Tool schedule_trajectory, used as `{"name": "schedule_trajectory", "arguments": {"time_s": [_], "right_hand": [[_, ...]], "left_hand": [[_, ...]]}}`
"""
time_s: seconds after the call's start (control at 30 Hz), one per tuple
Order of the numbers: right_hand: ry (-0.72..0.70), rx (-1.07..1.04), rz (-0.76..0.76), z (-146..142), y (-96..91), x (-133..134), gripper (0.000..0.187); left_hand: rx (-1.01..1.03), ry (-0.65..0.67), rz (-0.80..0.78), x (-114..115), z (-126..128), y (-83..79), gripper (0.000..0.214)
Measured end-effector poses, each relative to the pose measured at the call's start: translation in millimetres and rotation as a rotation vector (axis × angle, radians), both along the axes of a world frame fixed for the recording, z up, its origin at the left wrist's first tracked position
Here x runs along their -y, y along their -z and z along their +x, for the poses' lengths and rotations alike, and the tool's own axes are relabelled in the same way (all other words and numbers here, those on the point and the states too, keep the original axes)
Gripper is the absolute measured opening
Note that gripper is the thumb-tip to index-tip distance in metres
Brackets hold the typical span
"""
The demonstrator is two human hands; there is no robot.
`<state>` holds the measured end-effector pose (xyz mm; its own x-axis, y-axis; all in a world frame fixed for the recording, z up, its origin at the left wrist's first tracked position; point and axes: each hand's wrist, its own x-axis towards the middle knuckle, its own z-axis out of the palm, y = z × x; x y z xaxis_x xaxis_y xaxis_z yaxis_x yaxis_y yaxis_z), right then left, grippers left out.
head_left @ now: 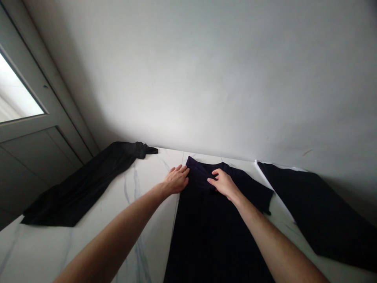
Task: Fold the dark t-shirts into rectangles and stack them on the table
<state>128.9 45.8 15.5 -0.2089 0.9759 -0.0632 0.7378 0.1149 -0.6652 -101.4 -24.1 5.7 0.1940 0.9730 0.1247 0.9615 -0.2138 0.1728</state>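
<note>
Black garment (215,239), spread flat, left hand (176,180), right hand (224,184) at neckline (203,173)

A garment (215,239) on the counter (141,220) lies between two cloths (85,188) (321,212).

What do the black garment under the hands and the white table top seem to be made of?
The black garment looks like soft, matte fabric, since it drapes and creases at the neckline; the fibre cannot be told. The table top looks like smooth polished marble or a marble-look surface, with grey veins and a slight sheen.
</note>
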Motion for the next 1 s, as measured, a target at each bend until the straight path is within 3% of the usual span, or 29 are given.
{"name": "schedule_trajectory", "arguments": {"time_s": [0.27, 0.4, 0.53, 0.8, 1.0], "right_hand": [[-0.032, 0.141, 0.284, 0.9, 11.0, 4.6, 0.04], [-0.049, 0.123, 0.391, 0.0, 18.0, 9.7, 0.037], [-0.059, 0.078, 0.472, 0.9, 26.1, 14.5, 0.03], [-0.013, -0.013, 0.59, 1.7, 26.8, 19.7, 0.028], [-0.268, 0.03, 0.644, -1.6, 14.8, 33.7, 0.025]], "left_hand": [[-0.01, 0.018, -0.024, -32.3, 9.5, -11.0, 0.047], [-0.048, -0.025, -0.028, -50.1, 15.5, -12.9, 0.038], [-0.039, -0.053, 0.007, -61.3, 21.2, -10.1, 0.041], [0.0, -0.066, -0.137, -68.6, 18.9, 2.5, 0.063], [0.01, -0.084, -0.161, -66.9, 20.0, 4.0, 0.07]]}}
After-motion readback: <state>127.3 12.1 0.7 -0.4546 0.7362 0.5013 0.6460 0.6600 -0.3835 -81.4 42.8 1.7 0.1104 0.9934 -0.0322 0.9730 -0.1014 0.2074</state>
